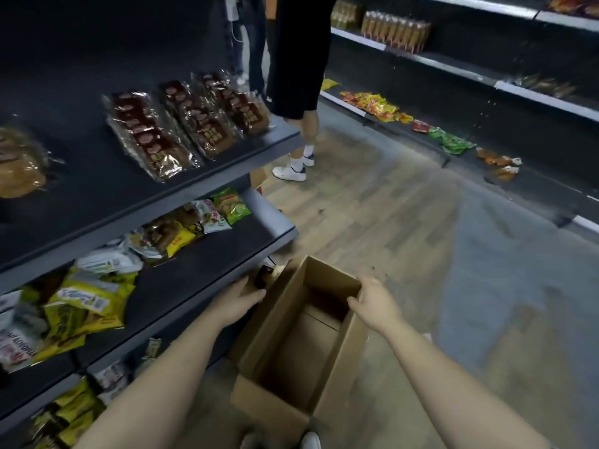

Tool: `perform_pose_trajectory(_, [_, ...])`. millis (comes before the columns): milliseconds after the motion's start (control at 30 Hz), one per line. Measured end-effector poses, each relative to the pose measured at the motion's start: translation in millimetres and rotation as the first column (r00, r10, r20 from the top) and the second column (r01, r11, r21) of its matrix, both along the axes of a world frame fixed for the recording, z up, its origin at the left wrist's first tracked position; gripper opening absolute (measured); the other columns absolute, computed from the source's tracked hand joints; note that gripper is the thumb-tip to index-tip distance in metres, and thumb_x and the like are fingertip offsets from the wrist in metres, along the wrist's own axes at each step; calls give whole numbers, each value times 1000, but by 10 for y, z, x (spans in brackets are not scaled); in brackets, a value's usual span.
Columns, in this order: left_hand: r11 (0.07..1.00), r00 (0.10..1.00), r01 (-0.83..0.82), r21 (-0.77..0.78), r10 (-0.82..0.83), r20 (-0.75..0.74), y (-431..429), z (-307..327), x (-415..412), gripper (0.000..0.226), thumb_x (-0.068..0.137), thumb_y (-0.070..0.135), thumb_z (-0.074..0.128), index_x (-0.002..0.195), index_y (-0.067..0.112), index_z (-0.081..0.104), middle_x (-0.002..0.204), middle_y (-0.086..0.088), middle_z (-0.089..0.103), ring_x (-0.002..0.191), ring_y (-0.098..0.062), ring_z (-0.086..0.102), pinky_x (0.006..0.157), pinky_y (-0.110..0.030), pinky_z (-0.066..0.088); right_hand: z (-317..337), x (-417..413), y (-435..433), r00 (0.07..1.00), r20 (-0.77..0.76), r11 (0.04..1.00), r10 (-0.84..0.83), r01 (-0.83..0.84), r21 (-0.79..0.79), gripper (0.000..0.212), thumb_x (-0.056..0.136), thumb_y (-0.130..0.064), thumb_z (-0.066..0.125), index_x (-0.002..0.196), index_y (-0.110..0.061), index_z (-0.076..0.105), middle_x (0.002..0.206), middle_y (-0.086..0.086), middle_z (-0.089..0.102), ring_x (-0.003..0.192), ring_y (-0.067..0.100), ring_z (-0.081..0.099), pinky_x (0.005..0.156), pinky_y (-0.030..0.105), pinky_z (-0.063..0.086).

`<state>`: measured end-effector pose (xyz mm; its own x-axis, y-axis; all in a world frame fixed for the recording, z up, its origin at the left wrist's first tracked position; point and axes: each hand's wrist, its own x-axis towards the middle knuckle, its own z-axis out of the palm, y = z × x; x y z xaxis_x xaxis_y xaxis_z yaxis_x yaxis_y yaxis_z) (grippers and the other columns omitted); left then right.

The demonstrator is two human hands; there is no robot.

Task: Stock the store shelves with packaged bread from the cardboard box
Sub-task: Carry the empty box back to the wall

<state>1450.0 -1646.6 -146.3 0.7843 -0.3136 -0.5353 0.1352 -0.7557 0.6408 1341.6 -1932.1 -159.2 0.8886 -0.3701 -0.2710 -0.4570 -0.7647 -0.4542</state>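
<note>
Lower centre, the open brown cardboard box point(342, 367) runs lengthwise up-frame between the hands: right hand point(372, 303) gripping its rim, left hand point(238, 301) flat against its flap.

Cardboard box point(338, 380) at lower centre, just right of shelf unit point(181, 197) along left side. Bread packs point(181, 124) side by side on upper shelf point(97, 189), upper left; snack bags point(181, 233) on shelf below point(201, 264). Standing person point(298, 59) top centre, beyond box; second shelf run point(453, 64) across upper right.
</note>
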Motion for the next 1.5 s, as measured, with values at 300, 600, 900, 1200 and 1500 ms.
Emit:
perform_pose_trajectory(300, [998,987,70,10,-67,-146,-258,-470,312,79,83,67,58,150,30,37,155,6,35,141,-20,34,113,-39,32,-314,-151,-86,975,-122,980,-183,191,53,60,90,-34,62,142,-13,43,137,10,52,127,26,48,101,31,41])
perform_pose_trajectory(600, [995,967,91,-35,-97,-235,-378,-829,621,75,94,50,58,154,21,25,155,-1,35,139,-24,37,109,-39,33,-638,-197,137,865,-223,859,-449,487,159,49,87,-38,65,130,-19,52,122,6,60,111,23,59,85,29,47])
perform_pose_trajectory(900, [990,944,133,-43,-139,-300,-315,-1437,798,76,90,57,58,153,25,30,156,-3,34,138,-26,39,110,-43,37,-1347,-236,278,750,-344,729,-565,649,218,48,92,-39,61,132,-14,53,111,2,64,97,18,61,82,30,52])
perform_pose_trajectory(1200, [991,940,136,6,-127,-316,-339,-2137,686,75,94,52,56,155,25,23,158,-5,30,140,-29,35,112,-46,35,-2069,-229,396,727,-411,716,-550,663,216,52,94,-37,59,137,-10,46,127,6,58,116,23,57,90,31,49])
perform_pose_trajectory(1500, [990,949,135,47,-115,-294,-362,-2576,601,51,95,46,57,139,21,49,129,-4,58,115,-26,56,99,-45,46,-2519,-229,434,717,-417,741,-559,657,136,60,96,-35,56,144,-8,32,125,7,59,113,25,59,88,33,51])
